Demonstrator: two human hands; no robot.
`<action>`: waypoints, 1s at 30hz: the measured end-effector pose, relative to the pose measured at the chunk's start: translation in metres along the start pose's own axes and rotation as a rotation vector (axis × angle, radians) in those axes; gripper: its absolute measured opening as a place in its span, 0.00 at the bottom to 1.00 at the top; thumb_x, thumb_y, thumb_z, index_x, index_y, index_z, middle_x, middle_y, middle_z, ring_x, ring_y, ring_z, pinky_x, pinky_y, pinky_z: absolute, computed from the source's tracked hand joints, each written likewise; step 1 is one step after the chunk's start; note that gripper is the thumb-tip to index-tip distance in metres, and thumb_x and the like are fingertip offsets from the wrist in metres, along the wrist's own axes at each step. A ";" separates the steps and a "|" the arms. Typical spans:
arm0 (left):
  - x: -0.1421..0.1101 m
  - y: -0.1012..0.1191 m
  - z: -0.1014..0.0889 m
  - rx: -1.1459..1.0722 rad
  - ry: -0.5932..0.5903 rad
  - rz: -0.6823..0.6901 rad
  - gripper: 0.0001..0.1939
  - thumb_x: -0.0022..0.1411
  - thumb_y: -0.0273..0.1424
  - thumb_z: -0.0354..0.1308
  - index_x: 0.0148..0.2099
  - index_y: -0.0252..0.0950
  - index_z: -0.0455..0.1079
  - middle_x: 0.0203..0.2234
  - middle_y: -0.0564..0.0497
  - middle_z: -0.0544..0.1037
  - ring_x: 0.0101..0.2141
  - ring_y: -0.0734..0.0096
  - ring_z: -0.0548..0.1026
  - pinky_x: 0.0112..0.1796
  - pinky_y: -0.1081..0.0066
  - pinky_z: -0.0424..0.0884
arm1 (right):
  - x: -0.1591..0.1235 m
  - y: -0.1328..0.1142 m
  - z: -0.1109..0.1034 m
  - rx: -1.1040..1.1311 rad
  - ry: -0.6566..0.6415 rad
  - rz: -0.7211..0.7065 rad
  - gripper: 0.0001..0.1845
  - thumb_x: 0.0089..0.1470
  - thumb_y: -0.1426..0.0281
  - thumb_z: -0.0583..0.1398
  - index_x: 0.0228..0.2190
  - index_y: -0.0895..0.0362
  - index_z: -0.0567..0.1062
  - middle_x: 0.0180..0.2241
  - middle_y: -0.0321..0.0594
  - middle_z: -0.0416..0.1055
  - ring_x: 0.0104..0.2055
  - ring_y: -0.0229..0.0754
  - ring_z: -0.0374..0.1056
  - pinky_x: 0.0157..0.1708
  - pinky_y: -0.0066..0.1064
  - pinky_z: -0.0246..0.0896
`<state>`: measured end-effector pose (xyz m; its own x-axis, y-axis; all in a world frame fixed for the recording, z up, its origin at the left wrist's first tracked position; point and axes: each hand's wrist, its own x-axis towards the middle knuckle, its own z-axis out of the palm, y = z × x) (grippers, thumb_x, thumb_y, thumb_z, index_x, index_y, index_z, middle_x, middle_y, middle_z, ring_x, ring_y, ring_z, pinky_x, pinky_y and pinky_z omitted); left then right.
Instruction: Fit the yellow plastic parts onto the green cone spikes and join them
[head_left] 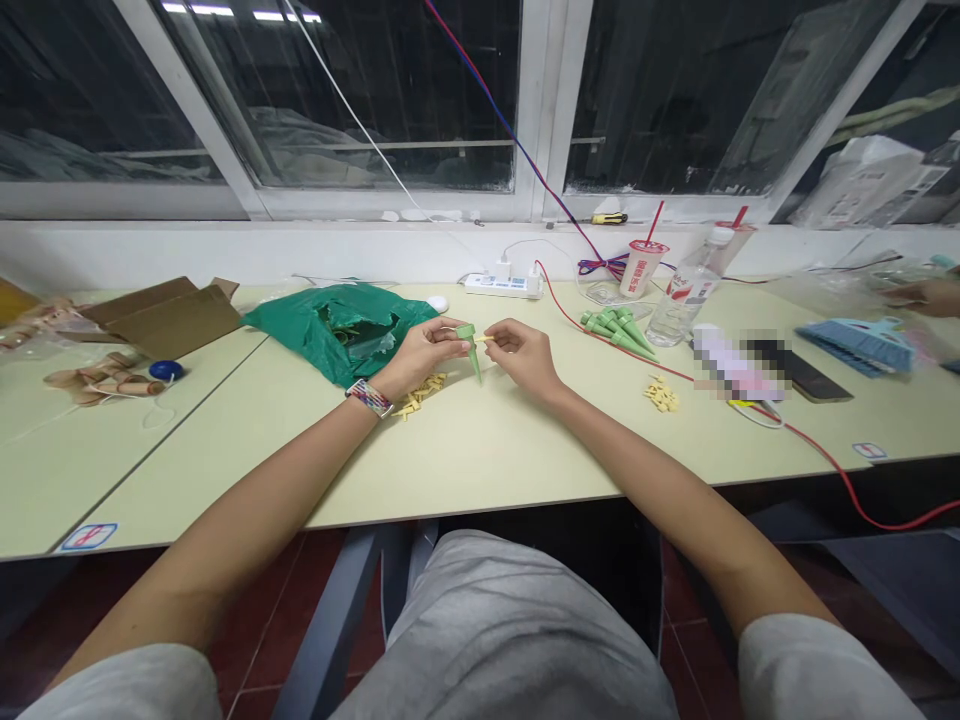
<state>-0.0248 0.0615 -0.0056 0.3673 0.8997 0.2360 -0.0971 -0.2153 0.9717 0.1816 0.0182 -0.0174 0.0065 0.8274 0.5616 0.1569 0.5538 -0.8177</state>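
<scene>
Green plastic cone-shaped spike [471,354], one, point down, slightly tilted, pinched at top by curled fingers of left hand [424,356], above pale-yellow laminate table [480,450]. Right hand [521,358]: thumb and forefinger closed on small pale-yellow plastic piece [484,339], just beside spike's top. Two loose heaps of similar yellow pieces: heap [420,395] below left hand, heap [661,394] further right. About five green spikes [616,333] lying right. One crumpled green plastic bag [341,330] left of hands.
</scene>
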 end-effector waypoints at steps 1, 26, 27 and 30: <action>0.000 0.000 0.000 -0.002 -0.004 0.002 0.24 0.46 0.37 0.80 0.46 0.37 0.81 0.34 0.49 0.83 0.38 0.66 0.82 0.50 0.62 0.78 | 0.000 0.001 0.000 -0.001 -0.003 -0.014 0.08 0.51 0.66 0.65 0.35 0.54 0.79 0.32 0.36 0.78 0.36 0.41 0.77 0.41 0.34 0.75; -0.011 0.020 0.016 0.004 -0.020 -0.044 0.22 0.42 0.33 0.82 0.34 0.34 0.74 0.28 0.49 0.83 0.30 0.66 0.82 0.37 0.66 0.79 | -0.003 -0.003 -0.008 0.172 -0.156 -0.007 0.17 0.51 0.54 0.72 0.32 0.55 0.82 0.30 0.39 0.80 0.32 0.43 0.78 0.38 0.38 0.77; -0.011 0.021 0.017 0.001 -0.020 -0.058 0.23 0.41 0.33 0.82 0.34 0.34 0.74 0.27 0.49 0.83 0.30 0.65 0.82 0.37 0.65 0.79 | -0.003 -0.002 -0.009 0.170 -0.156 -0.008 0.17 0.51 0.54 0.72 0.32 0.55 0.82 0.30 0.39 0.80 0.32 0.43 0.78 0.37 0.38 0.77; -0.011 0.022 0.016 -0.001 -0.042 -0.076 0.23 0.38 0.31 0.83 0.33 0.34 0.74 0.27 0.49 0.83 0.30 0.64 0.82 0.36 0.66 0.78 | -0.005 -0.001 -0.009 0.162 -0.156 -0.012 0.17 0.52 0.54 0.71 0.32 0.55 0.82 0.31 0.40 0.80 0.33 0.44 0.78 0.38 0.38 0.77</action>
<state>-0.0159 0.0408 0.0137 0.4122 0.8967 0.1613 -0.0686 -0.1460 0.9869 0.1899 0.0130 -0.0180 -0.1497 0.8178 0.5557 -0.0050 0.5614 -0.8275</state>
